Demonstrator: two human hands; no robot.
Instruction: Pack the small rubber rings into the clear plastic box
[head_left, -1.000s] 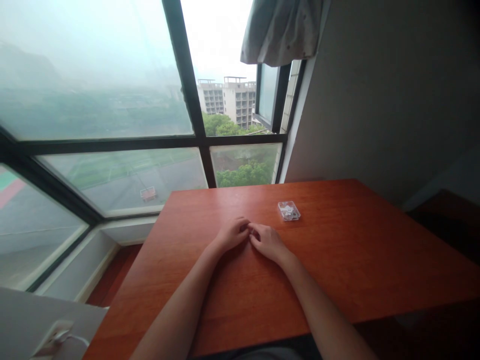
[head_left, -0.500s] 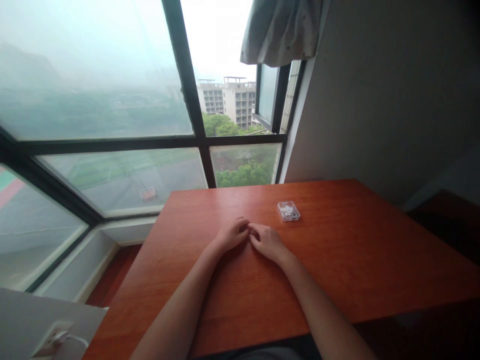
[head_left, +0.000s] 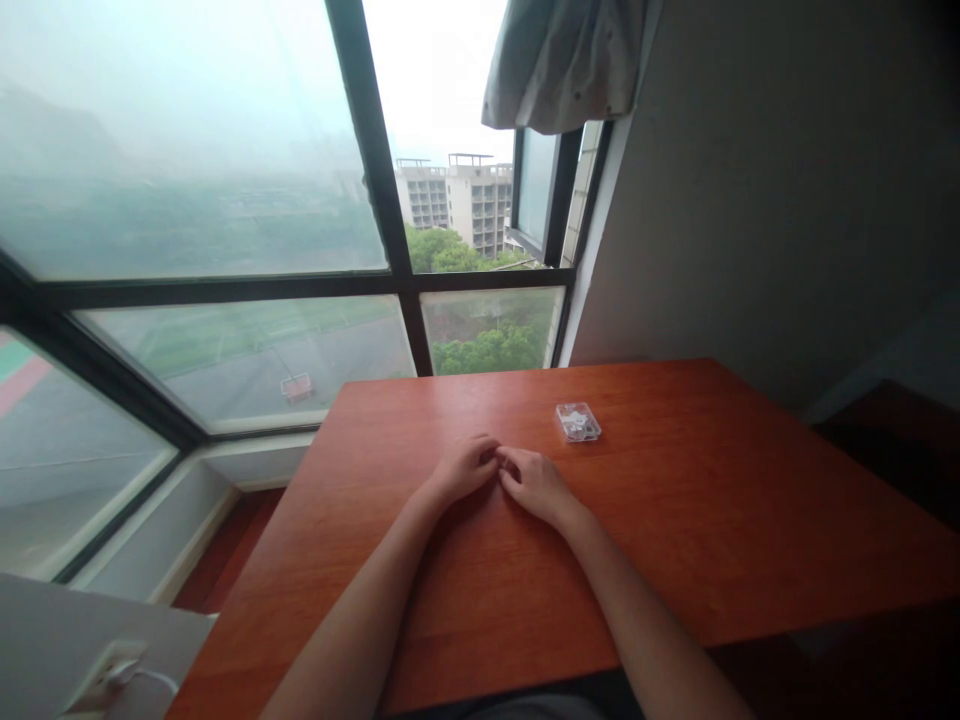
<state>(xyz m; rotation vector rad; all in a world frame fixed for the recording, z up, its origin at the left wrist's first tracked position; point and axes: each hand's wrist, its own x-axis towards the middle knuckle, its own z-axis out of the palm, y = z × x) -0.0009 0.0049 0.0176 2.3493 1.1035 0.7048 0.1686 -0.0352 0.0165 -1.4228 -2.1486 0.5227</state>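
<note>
My left hand (head_left: 466, 470) rests on the reddish-brown wooden table (head_left: 697, 480), loosely curled with nothing visible in it. Beside it lies my right hand (head_left: 534, 482), also relaxed, with a small gap between thumb and fingers. The fingertips of both hands meet near the middle of the tabletop; their undersides are hidden. A small clear plastic box (head_left: 578, 423) sits just beyond my right hand, apart from it. Small white and greyish pieces show inside the box, too small to name.
Dark-framed windows (head_left: 225, 290) stand behind and left of the table. A grey curtain (head_left: 562, 65) hangs at the upper right of the window, next to a grey wall (head_left: 750, 200). A wall socket with a white plug (head_left: 120, 675) is at the lower left.
</note>
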